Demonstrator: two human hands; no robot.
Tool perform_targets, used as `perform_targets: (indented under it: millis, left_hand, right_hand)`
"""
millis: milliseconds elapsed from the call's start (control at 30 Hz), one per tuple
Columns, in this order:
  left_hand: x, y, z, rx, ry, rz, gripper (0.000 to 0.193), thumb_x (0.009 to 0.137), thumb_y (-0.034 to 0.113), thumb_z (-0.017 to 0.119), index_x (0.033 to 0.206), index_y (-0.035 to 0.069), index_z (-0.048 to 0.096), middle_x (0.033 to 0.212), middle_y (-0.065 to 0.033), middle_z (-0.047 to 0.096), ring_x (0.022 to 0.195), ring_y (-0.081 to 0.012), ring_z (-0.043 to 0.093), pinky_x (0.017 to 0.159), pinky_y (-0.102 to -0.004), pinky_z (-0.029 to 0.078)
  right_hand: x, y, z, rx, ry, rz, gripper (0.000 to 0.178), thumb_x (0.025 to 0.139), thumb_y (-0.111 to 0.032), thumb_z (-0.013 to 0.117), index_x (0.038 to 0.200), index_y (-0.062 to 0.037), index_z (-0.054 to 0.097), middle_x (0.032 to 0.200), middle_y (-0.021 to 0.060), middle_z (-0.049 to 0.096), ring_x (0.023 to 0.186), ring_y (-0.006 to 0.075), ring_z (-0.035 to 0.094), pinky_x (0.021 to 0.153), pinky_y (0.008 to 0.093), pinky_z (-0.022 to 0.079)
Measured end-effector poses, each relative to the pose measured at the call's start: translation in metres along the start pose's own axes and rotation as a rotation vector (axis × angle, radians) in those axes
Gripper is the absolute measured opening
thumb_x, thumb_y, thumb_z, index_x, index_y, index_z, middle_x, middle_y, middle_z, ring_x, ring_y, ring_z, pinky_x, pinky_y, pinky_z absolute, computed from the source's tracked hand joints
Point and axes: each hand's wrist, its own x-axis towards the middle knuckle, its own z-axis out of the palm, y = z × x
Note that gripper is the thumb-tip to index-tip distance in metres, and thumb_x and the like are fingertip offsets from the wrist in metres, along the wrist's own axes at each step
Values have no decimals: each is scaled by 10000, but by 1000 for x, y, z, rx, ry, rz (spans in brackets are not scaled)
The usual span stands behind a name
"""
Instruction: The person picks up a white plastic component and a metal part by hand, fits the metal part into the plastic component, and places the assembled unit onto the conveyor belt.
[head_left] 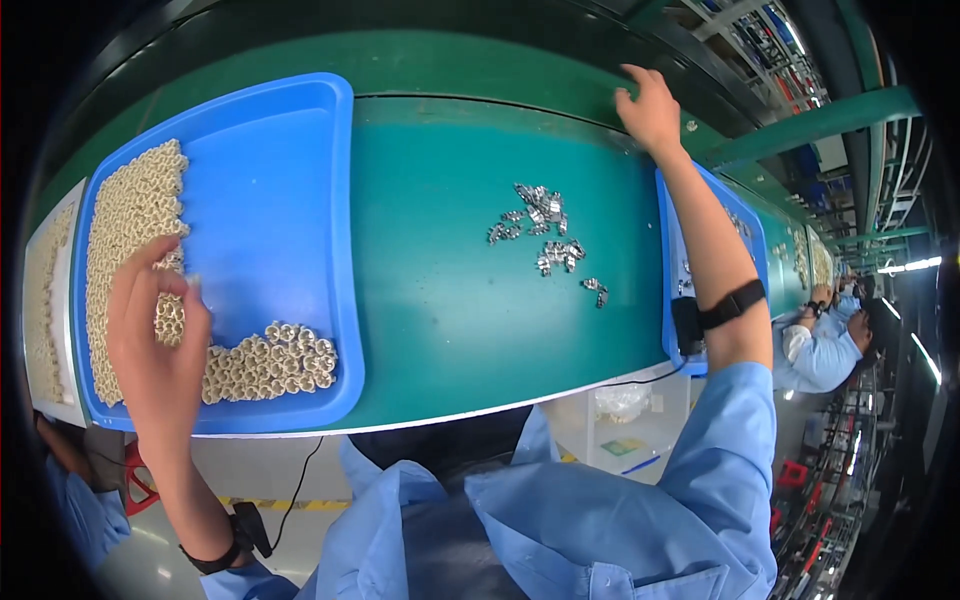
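Two blue trays, one pile of metal clips.

My left hand rests on small cream rings — matt, like unglazed ceramic or dull plastic, slightly rough-looking in their heap. They lie in a blue tray of smooth moulded plastic with a soft sheen along its rim. The bench top is a green mat, smooth and faintly glossy, catching the light in the middle. On it sits a scatter of little metal clips, bright silver and shiny. My right hand reaches the far edge of the bench — bare skin there. Both wrists wear black straps, matt, cloth-like. My sleeves are light blue woven cloth, matt and creased.
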Motion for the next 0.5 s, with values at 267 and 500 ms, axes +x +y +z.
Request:
perform_targets:
  millis: [267, 500]
  left_hand:
    - [-59, 102, 9, -864, -30, 135, 226, 827, -77, 755, 1019, -33, 644, 1068, -210, 754, 866, -288, 753, 733, -345, 599]
    - [-94, 118, 31, -1047, -93, 84, 317, 806, -29, 827, 1083, -42, 672, 1037, -234, 750, 927, -303, 743, 770, -349, 586]
  right_hand:
    - [-129, -153, -97, 434, -310, -651, 265, 841, -142, 754, 1098, -81, 751, 1094, 84, 648, 1048, 273, 606, 987, 422, 439]
    - [-154, -168, -85, 423, -267, -615, 219, 844, -70, 756, 1062, -91, 745, 1057, 48, 660, 1056, 241, 600, 1012, 405, 400]
